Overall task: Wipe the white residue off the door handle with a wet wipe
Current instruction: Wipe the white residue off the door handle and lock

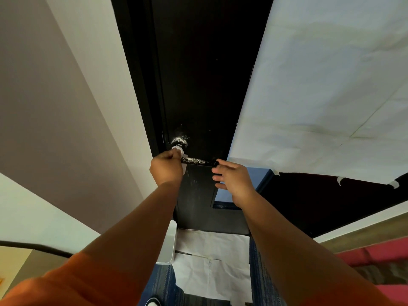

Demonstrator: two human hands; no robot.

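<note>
A dark lever door handle (197, 161) sticks out from a black door (205, 85), speckled with white residue along the lever and on its round base (179, 141). My left hand (166, 167) is closed around a white wet wipe (179, 150), pressed against the neck of the handle just below the round base. My right hand (233, 178) hovers at the free end of the lever with fingers spread, its fingertips at or just off the tip. More white specks mark the door panel below the handle.
White paper (320, 96) covers the wall to the right of the door. A white bin (169, 244) stands on the floor at the door's foot, beside white paper sheets (212, 261) laid over blue carpet. A grey wall runs along the left.
</note>
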